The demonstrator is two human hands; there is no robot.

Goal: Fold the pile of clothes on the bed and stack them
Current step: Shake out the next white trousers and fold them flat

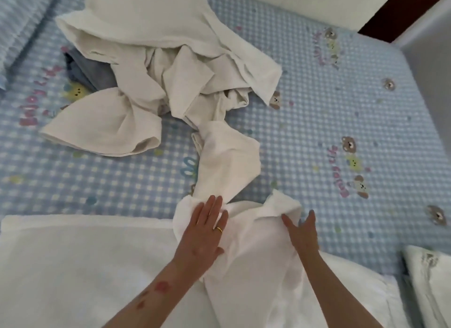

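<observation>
Both hands, left (203,232) and right (302,232), press spread-fingered on a crumpled white terry towel (244,235) at the blue checked bed's (341,107) near edge.

There is only one camera, so no part of the scene is shared with another view. It sits on the person's head and looks forward and down at the bed (341,88). The two arms come in from the bottom edge, very near the camera. The pile of clothes (156,59) is farther off, near the top. The view is wide, so the edges look bent and a bit blurry. The top right corner may be a wall.
</observation>
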